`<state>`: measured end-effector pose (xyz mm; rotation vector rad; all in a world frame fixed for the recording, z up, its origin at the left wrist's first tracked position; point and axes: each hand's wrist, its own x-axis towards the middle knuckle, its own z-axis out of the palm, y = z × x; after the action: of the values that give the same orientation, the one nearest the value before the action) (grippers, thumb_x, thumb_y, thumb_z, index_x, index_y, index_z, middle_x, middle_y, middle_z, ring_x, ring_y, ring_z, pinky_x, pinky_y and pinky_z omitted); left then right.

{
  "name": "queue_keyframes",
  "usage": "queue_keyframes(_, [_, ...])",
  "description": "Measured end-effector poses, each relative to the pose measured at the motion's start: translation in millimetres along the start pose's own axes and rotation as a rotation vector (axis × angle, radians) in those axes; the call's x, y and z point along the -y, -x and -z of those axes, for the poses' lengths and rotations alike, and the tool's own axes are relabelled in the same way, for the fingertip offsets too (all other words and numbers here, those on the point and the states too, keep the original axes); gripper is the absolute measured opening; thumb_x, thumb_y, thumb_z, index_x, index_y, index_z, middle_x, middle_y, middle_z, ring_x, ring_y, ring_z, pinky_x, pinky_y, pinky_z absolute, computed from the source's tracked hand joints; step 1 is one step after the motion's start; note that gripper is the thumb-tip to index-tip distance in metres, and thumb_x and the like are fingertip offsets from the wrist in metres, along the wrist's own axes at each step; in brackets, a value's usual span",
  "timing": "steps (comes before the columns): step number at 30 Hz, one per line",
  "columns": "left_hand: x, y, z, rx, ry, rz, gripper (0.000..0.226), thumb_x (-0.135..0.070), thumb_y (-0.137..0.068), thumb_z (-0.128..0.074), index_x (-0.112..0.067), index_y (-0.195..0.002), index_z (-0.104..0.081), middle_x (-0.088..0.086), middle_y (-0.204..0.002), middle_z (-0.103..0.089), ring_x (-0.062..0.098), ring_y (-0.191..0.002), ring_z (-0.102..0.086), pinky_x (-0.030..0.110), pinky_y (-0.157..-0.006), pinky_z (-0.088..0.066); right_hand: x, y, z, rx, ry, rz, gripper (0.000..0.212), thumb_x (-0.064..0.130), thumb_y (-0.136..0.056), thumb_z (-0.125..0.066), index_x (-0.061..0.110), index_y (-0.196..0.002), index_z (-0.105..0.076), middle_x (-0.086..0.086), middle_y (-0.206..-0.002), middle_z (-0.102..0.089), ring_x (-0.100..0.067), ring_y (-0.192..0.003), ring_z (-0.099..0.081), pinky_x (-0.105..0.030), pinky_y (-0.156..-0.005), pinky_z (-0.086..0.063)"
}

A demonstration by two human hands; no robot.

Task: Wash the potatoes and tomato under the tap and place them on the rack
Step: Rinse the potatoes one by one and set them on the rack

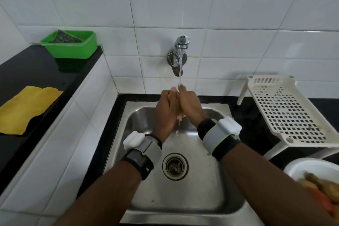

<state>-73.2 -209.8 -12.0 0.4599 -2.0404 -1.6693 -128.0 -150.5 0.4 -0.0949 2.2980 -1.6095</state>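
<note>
Water runs from the chrome tap (178, 55) on the tiled wall. Under the stream my left hand (166, 108) and my right hand (190, 105) are pressed together around a yellowish potato (178, 108), which shows only as a thin strip between the palms. Water drips from it into the steel sink (139, 180). The white perforated rack (286, 113) stands to the right of the sink; I see nothing lying on it. At the lower right a white bowl (300, 168) holds more potatoes (319, 182) and something orange-red (322, 201), cut off by the frame edge.
A green plastic box (73, 49) with a scrub pad sits at the back of the black counter on the left. A yellow cloth (25, 108) lies nearer on that counter. The sink drain (175, 166) is below my wrists.
</note>
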Motion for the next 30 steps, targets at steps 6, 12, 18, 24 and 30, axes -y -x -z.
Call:
queue_keyframes(6, [-7.4,-38.6,-2.2,-0.145,0.023,0.374,0.054,-0.043,-0.104,-0.03,-0.002,-0.099,-0.065,0.014,-0.1,-0.069,0.028,-0.096,-0.064,0.038,-0.089,-0.051,-24.0,18.9,-7.0,-0.201,0.249,0.701,0.04,0.033,-0.101,-0.033,0.003,-0.118,-0.054,-0.012,-0.111,-0.053,-0.018,-0.095,-0.05,-0.02,-0.083,-0.038])
queue_keyframes(12, [-6.0,-16.0,-7.0,0.098,0.267,0.321,0.028,-0.036,-0.1,-0.047,-0.016,-0.117,-0.057,0.006,-0.112,-0.062,0.015,-0.094,-0.063,0.023,-0.061,-0.051,-21.2,-3.6,1.8,-0.225,-0.063,0.297,0.038,0.033,-0.101,-0.031,0.008,-0.087,-0.056,-0.009,-0.084,-0.06,-0.026,-0.083,-0.057,-0.038,-0.073,-0.045])
queue_keyframes(18, [5.2,-23.4,-9.4,-0.07,0.424,0.393,0.02,-0.017,-0.095,-0.05,0.0,-0.103,-0.059,0.009,-0.089,-0.06,0.016,-0.076,-0.058,0.02,-0.055,-0.049,-17.9,7.4,-15.2,-0.128,0.129,0.294,0.043,0.034,-0.099,-0.022,0.008,-0.111,-0.055,-0.011,-0.106,-0.064,-0.025,-0.098,-0.058,-0.04,-0.094,-0.04])
queue_keyframes(24, [-5.3,-21.9,-3.2,-0.068,0.212,0.32,0.028,-0.019,-0.097,-0.04,-0.006,-0.103,-0.064,0.008,-0.098,-0.068,0.021,-0.093,-0.064,0.033,-0.077,-0.053,-12.5,1.3,-11.1,0.014,0.004,0.201,0.035,0.023,-0.105,-0.029,0.005,-0.12,-0.056,-0.018,-0.122,-0.058,-0.029,-0.11,-0.054,-0.043,-0.099,-0.042])
queue_keyframes(30, [-12.9,-9.0,-5.1,0.028,0.041,0.168,0.025,-0.022,-0.102,-0.035,-0.011,-0.1,-0.057,0.003,-0.089,-0.06,0.015,-0.081,-0.059,0.031,-0.07,-0.052,9.1,-17.7,7.3,0.185,-0.198,-0.095,0.039,0.034,-0.106,-0.031,0.013,-0.087,-0.058,-0.009,-0.087,-0.064,-0.022,-0.082,-0.064,-0.034,-0.073,-0.051])
